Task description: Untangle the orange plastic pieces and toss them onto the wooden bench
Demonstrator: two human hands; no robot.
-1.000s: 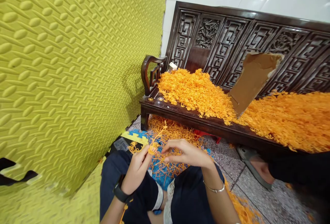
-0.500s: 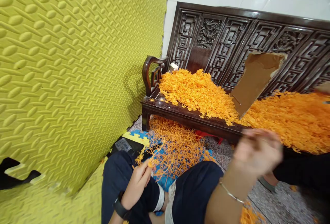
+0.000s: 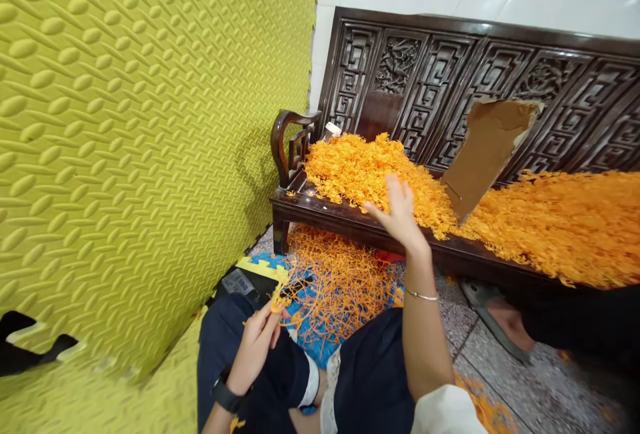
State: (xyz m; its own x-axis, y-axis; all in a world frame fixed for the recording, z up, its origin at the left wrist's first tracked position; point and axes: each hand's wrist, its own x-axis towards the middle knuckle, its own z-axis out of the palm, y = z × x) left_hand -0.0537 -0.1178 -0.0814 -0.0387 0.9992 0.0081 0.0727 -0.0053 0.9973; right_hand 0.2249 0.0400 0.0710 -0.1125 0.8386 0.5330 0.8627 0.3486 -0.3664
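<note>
My left hand [image 3: 261, 335], with a dark watch on the wrist, is closed on a small orange plastic piece [image 3: 280, 301] above my left knee. Its thin strands stick up past my fingertips. My right hand [image 3: 399, 216] reaches forward, fingers spread and nothing seen in it, at the front of a heap of small orange pieces [image 3: 360, 164] on the dark wooden bench [image 3: 340, 215]. Whether my fingertips touch the heap I cannot tell. Long orange strands [image 3: 340, 287] lie tangled on blue matting between my knees and the bench.
A cardboard sheet [image 3: 487, 154] stands upright on the bench between the first heap and a second orange heap [image 3: 565, 221]. A yellow foam mat wall [image 3: 165, 121] rises at left. Another person's sandalled foot [image 3: 503, 321] rests on the speckled floor at right.
My right hand has swung left and forward from the right side to the near heap, its fingers now spread. My left hand keeps the orange piece, shifted slightly left.
</note>
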